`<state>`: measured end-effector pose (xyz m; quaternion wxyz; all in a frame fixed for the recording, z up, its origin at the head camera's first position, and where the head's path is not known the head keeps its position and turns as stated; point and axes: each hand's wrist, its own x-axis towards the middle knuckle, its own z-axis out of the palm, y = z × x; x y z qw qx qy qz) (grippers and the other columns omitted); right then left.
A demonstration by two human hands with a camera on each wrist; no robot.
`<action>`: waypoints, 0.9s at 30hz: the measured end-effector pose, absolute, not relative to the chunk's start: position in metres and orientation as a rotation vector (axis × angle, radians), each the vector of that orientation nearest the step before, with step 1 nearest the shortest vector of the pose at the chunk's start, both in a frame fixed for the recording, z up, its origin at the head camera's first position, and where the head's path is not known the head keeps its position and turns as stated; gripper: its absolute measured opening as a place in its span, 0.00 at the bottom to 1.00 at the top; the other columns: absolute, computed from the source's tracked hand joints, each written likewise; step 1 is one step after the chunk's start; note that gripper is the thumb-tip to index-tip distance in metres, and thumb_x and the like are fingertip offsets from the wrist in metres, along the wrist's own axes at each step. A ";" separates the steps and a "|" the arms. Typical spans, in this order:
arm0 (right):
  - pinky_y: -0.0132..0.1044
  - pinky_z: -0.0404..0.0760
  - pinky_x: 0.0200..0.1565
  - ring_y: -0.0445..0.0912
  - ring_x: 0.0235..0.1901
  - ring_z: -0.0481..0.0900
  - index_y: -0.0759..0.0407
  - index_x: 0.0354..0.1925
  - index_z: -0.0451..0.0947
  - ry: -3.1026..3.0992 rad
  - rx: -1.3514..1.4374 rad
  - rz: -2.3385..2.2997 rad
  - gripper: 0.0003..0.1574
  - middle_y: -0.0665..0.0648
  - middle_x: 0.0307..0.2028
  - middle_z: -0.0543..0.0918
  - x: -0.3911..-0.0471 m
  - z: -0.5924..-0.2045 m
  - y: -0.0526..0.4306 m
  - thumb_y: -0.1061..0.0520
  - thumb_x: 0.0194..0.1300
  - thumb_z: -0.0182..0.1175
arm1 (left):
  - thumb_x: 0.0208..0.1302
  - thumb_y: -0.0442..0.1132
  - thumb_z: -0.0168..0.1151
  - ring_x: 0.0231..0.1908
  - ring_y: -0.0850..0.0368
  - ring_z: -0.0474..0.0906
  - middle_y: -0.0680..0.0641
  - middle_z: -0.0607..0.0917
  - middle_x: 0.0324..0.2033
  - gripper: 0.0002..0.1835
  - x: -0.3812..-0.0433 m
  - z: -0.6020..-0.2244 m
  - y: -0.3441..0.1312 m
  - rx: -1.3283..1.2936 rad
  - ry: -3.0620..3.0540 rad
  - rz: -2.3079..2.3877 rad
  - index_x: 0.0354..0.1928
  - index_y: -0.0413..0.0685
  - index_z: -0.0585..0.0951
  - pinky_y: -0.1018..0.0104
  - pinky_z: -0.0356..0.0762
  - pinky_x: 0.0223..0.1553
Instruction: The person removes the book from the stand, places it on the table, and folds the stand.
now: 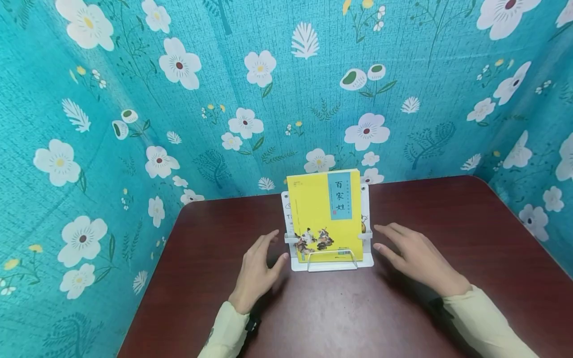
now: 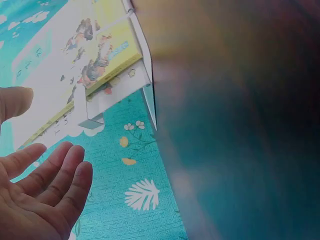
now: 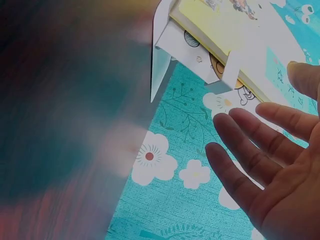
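Observation:
A yellow book (image 1: 320,209) with a blue title panel stands leaning back on a white book stand (image 1: 367,248). Side clips and a clear front bar (image 1: 332,269) hold its lower part. To the left of the stand is my left hand (image 1: 257,271), fingers loosely bent and thumb apart, gripping nothing. My right hand (image 1: 414,256) hovers at the other side, its fingers pointing toward the stand. In the left wrist view, the spread fingers of the left hand (image 2: 47,192) are beside the stand's clip. The right wrist view has the right hand (image 3: 272,160) similarly spread, palm showing.
The stand is on a dark red-brown table (image 1: 331,313) with rounded back corners. Behind and to the sides hangs a turquoise curtain (image 1: 286,124) printed with white flowers. Dark bands are worn at both wrists, over pale sleeves (image 1: 488,318).

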<state>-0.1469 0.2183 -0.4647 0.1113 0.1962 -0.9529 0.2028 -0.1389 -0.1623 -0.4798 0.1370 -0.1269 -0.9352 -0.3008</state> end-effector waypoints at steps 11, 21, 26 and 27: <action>0.40 0.86 0.38 0.47 0.39 0.84 0.60 0.64 0.80 -2.716 0.626 0.658 0.35 0.58 0.49 0.88 -0.153 -0.464 0.211 0.50 0.62 0.76 | 0.65 0.43 0.74 0.52 0.56 0.87 0.50 0.88 0.52 0.30 -0.140 -0.475 -0.158 -0.416 -2.599 -1.074 0.68 0.53 0.77 0.55 0.88 0.53; 0.47 0.90 0.41 0.51 0.41 0.88 0.62 0.62 0.81 -2.659 0.600 0.765 0.34 0.61 0.50 0.89 -0.159 -0.463 0.207 0.55 0.59 0.77 | 0.64 0.38 0.73 0.50 0.56 0.88 0.45 0.88 0.51 0.28 -0.147 -0.473 -0.150 -0.438 -2.576 -1.159 0.67 0.48 0.78 0.57 0.88 0.51; 0.47 0.89 0.41 0.49 0.40 0.87 0.63 0.61 0.82 -2.637 0.591 0.780 0.33 0.60 0.49 0.89 -0.163 -0.463 0.202 0.56 0.59 0.78 | 0.64 0.37 0.73 0.49 0.56 0.88 0.45 0.88 0.50 0.28 -0.151 -0.472 -0.148 -0.430 -2.554 -1.204 0.66 0.46 0.78 0.57 0.89 0.51; 0.47 0.89 0.41 0.49 0.40 0.86 0.63 0.61 0.82 -2.640 0.586 0.781 0.33 0.60 0.49 0.89 -0.163 -0.463 0.201 0.57 0.59 0.77 | 0.64 0.37 0.73 0.49 0.56 0.88 0.45 0.88 0.50 0.28 -0.151 -0.472 -0.148 -0.427 -2.551 -1.212 0.66 0.46 0.78 0.57 0.89 0.51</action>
